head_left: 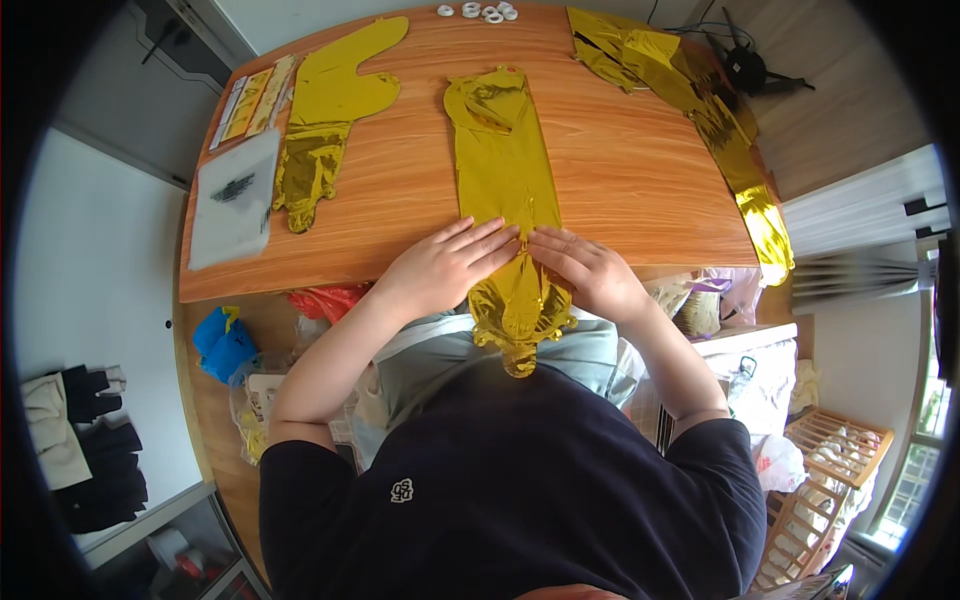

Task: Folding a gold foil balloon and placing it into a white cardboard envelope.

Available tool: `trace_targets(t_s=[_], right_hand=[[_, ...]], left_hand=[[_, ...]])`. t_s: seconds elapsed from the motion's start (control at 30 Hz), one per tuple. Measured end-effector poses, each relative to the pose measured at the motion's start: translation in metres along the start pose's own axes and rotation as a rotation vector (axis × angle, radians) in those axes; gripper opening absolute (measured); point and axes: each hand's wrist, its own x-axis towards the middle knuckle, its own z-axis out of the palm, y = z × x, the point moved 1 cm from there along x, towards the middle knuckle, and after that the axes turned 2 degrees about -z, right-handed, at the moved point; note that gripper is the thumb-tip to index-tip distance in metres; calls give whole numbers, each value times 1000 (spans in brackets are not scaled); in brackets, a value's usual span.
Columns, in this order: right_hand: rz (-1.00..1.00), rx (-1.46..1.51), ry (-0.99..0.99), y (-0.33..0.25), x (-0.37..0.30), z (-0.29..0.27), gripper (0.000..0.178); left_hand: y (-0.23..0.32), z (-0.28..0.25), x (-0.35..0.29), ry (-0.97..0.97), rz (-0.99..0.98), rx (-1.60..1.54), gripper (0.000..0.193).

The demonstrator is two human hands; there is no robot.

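My left hand [440, 265] and right hand [592, 275] lie on the gold foil balloon [505, 175], fingers outstretched and fingertips almost meeting over its middle. My thumbs are hidden, so I cannot tell whether anything is pinched. The balloon stretches from near the middle of the desk's [640, 200] far edge down past its near edge, the crinkled tail hanging over. This looks like smoothing work, so light, even pressure outward from the centre should serve best. Keeping nails off the thin film matters, and the overhanging tail could drag the sheet askew.
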Motion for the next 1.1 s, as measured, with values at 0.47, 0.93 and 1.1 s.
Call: trace_targets(t_s=[0.47, 0.93, 1.1], right_hand=[[51, -126, 117, 6, -22, -1, 30], [-6, -175, 91, 2, -17, 1, 33], [-44, -211, 80, 4, -15, 6, 31]], left_hand=[[-2, -3, -1, -8, 18, -10, 54], [-1, -2, -1, 10, 3, -42, 55], [0, -4, -2, 8, -9, -76, 54]])
